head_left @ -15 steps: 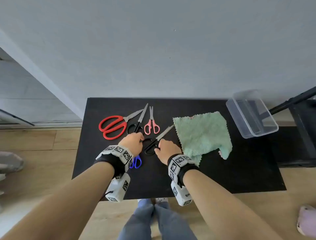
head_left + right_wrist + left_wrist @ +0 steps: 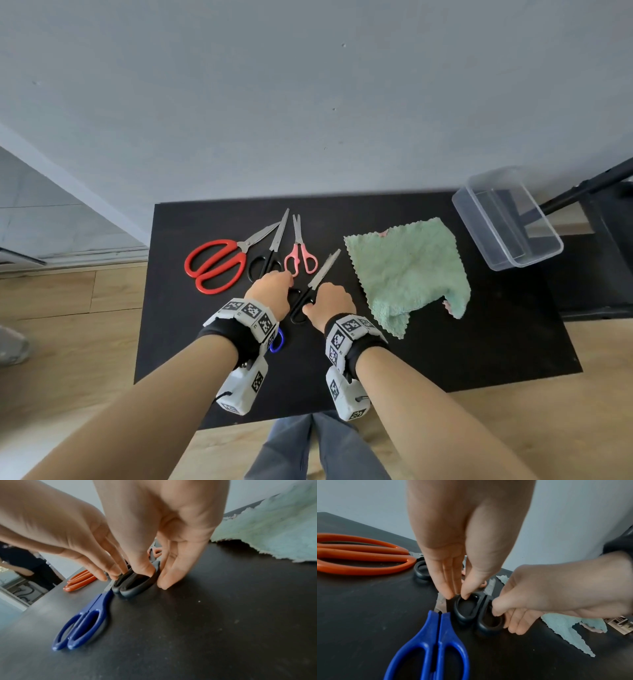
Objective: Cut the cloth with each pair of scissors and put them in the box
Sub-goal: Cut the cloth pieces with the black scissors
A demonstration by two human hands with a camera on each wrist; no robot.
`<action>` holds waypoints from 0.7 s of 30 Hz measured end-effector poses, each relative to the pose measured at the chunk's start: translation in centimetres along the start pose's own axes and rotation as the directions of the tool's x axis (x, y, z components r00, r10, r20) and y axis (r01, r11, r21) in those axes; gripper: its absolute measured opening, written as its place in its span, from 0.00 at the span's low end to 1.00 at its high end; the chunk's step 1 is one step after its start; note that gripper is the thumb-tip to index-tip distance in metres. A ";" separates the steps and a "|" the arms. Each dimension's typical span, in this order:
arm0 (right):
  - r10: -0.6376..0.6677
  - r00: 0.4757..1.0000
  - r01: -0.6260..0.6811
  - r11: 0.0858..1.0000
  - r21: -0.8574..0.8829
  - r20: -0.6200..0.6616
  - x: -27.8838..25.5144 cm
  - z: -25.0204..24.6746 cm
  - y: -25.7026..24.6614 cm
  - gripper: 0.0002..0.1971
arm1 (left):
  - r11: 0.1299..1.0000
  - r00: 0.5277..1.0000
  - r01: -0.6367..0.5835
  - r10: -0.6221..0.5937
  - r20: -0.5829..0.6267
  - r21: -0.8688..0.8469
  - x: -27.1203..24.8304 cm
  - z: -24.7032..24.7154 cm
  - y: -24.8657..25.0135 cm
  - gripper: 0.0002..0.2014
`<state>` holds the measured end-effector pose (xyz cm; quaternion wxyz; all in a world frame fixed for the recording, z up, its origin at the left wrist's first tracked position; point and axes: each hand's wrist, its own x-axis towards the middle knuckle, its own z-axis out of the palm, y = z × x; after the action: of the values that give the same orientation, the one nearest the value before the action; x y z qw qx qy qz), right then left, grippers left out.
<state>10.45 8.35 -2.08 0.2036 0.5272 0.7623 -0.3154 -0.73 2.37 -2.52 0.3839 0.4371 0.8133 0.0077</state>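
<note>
A: We're picking up the first pair, the black scissors [image 2: 476, 609]. Our right hand [image 2: 331, 301] has its thumb in one loop, fingers curled round it.

B: And our left hand [image 2: 270, 291] pinches the other loop at its rim. Next we need a lift clear of the blue scissors [image 2: 431, 646] lying just beside our fingers.

A: Then over to the cloth [image 2: 407, 270], right of our fingers. The box [image 2: 507, 219] sits beyond it.

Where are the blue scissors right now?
In the head view the blue scissors peek out from under the left wrist, near the table's front edge. The left wrist view shows them beside the black scissors.
</note>
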 end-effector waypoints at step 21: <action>-0.206 0.979 0.140 0.624 0.769 -0.012 -3.5 -6.2 3.9 0.17 | 0.612 0.999 -0.031 0.054 0.003 -0.790 -5.0 -3.3 4.1 0.05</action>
<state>15.47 11.29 3.57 -0.0406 0.4753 0.5956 -0.6463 1.72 2.35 4.31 0.5473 0.2431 0.7113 0.3680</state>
